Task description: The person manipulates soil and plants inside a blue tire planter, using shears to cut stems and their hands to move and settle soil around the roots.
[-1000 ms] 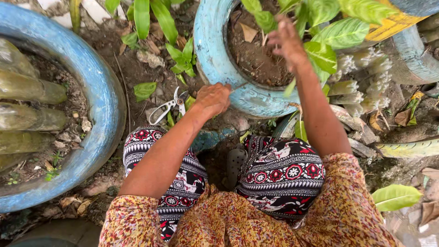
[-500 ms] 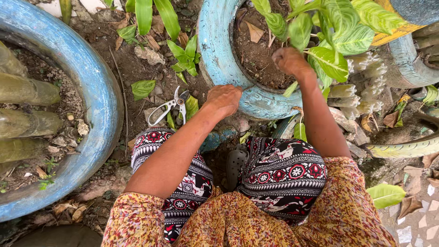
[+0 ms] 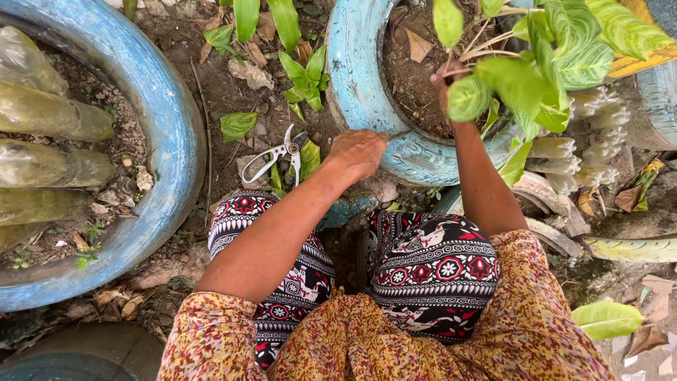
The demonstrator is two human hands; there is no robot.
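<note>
At twelve o'clock from the squatting person's knees sits a blue tyre planter (image 3: 356,85), filled with dark soil and a dry leaf, holding a plant (image 3: 543,63) with broad veined green leaves on its one-o'clock side. Right hand (image 3: 446,79) is in the soil at the plant's base, mostly hidden by leaves; fingers seem closed about the thin stems, though how tight cannot be told. Left hand (image 3: 358,152) rests on the planter's near rim at seven o'clock, fingers curled, a thin twig-like bit poking from them. Shears (image 3: 282,154), white-handled and lying open, rest on bare ground just left of that hand, at its nine o'clock, apart from it. Small green seedlings (image 3: 303,74) grow beyond the shears. Well off at nine o'clock, a larger blue tyre (image 3: 169,141) rings upturned plastic bottles (image 3: 53,116). More upturned bottles (image 3: 585,152) stand at three o'clock.
</note>
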